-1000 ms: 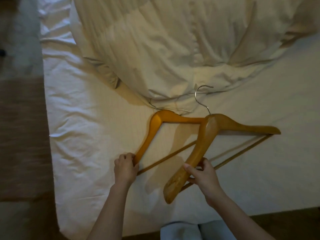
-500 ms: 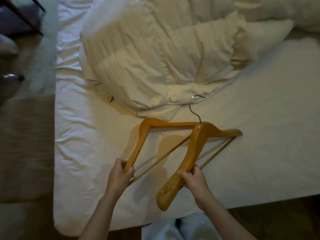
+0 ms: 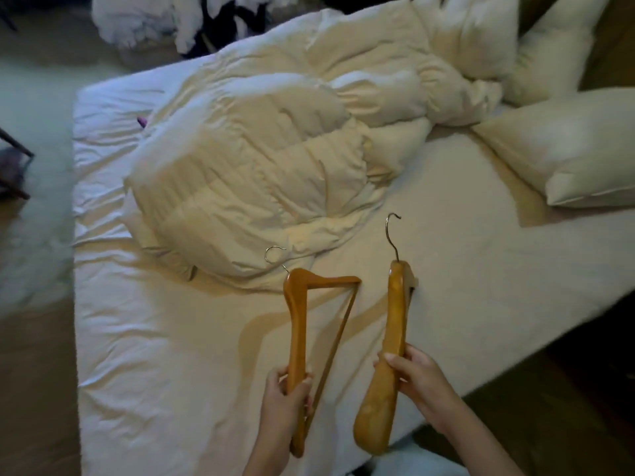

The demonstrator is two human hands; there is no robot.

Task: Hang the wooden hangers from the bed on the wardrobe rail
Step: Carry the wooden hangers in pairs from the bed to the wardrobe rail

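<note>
Two wooden hangers with metal hooks are lifted above the bed [image 3: 154, 338]. My left hand [image 3: 287, 396] grips the shoulder arm of the left hanger [image 3: 297, 324], whose hook points away toward the duvet. My right hand [image 3: 415, 376] grips the right hanger [image 3: 395, 324], seen edge-on, with its hook pointing up and away. The two hangers are apart from each other. The wardrobe rail is out of view.
A crumpled cream duvet [image 3: 261, 166] covers the middle of the bed. Pillows [image 3: 567, 156] lie at the right. A pile of white and dark clothes [image 3: 178, 22] sits beyond the far edge. Floor borders the bed on the left and lower right.
Both hangers have been lifted off the sheet and separated; before they lay overlapping. The camera has pulled back and up, showing more of the bed.
</note>
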